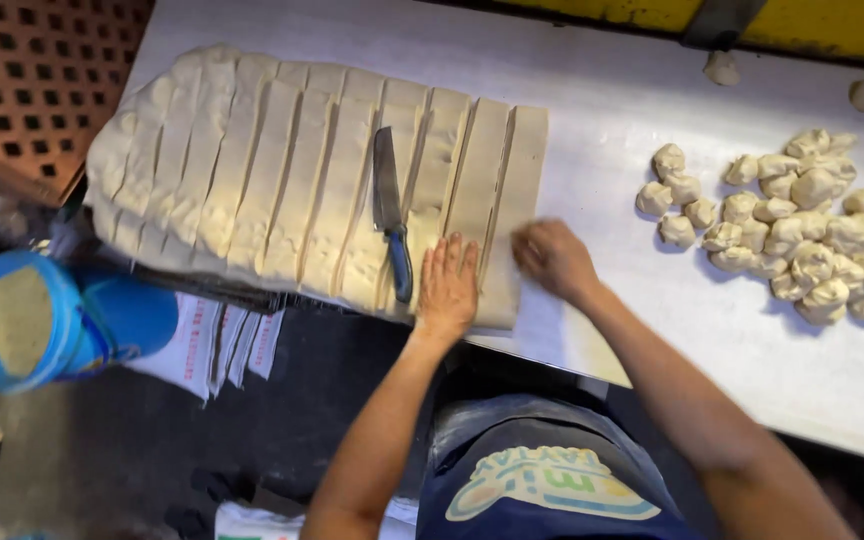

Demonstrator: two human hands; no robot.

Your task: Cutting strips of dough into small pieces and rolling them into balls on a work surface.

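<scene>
From the head view, your left hand (447, 285) lies flat, fingers spread, on the dough strips (302, 180) at the table (612, 110) edge, holding nothing. Your right hand (552, 258) curls loosely over the end strip; its grip is blurred. The knife (390, 215) rests just beside your left fingers, so a slide could cut you.

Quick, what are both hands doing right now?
Left hand: open, flat on the dough.
Right hand: curled at the end strip; grip unclear.
</scene>
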